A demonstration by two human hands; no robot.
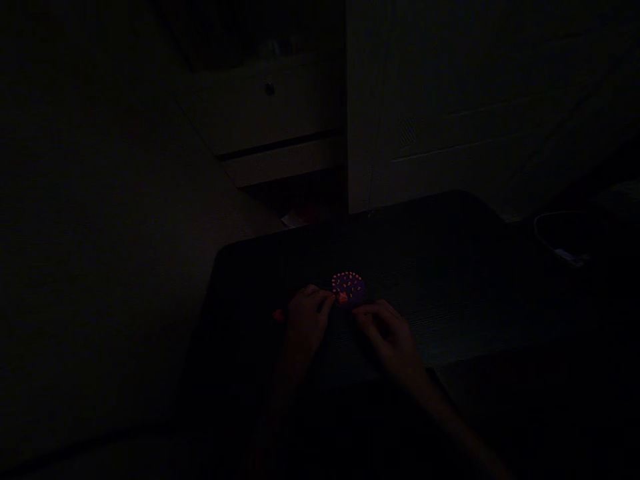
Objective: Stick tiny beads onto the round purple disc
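Note:
In the very dark head view, a small round purple piece (356,291) dotted with short orange bits lies on the dark table. It looks like modelling clay, though the light is too poor to be sure. A larger orange lump (343,297) sits at its lower left. My left hand (309,312) has thumb and forefinger drawn together at the left edge of the purple piece, by the lump. Just below its right side, my right hand (390,328) makes a pinch; what lies between those fingertips is too dark to tell. Another orange lump (278,315) rests left of my left hand.
The dark table (440,267) has rounded far corners. Behind it stand a drawer cabinet (290,113) with a round knob and a pale panel (425,100). A thin white cable (570,257) lies at the right.

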